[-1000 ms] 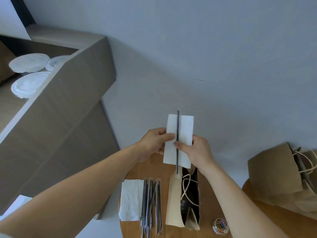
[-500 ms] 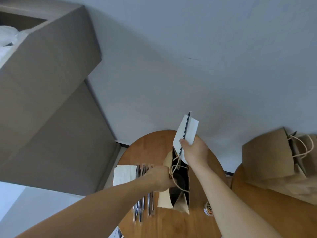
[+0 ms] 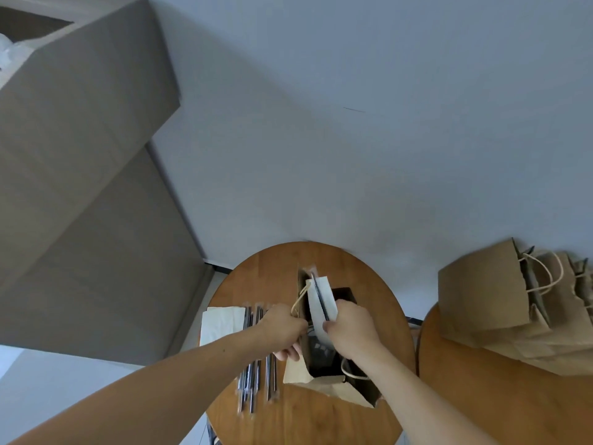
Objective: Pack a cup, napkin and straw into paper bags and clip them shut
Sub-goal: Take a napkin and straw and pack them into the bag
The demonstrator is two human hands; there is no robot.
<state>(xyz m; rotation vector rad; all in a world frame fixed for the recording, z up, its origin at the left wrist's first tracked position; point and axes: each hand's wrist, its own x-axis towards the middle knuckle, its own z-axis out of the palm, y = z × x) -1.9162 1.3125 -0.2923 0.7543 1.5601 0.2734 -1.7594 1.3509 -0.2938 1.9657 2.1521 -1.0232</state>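
Note:
An open brown paper bag (image 3: pixel 333 385) stands on the round wooden table (image 3: pixel 378 303). My left hand (image 3: pixel 284 327) grips the bag's left rim by its cord handle and holds the mouth open. My right hand (image 3: pixel 351 329) pinches a white napkin (image 3: pixel 321 303) and a dark straw (image 3: pixel 319 295) together; their lower ends are inside the bag's mouth. Something dark sits inside the bag, partly hidden by my hands.
A stack of white napkins (image 3: pixel 221 321) and a row of dark wrapped straws (image 3: pixel 255 377) lie on the table's left side. Several brown paper bags (image 3: pixel 500 297) lie on a second wooden table at right. A grey cabinet (image 3: pixel 80 155) stands at left.
My right hand has come down with the napkin and straw, so they now dip into the bag. My left hand has pulled the bag's rim wider. The camera has tilted down.

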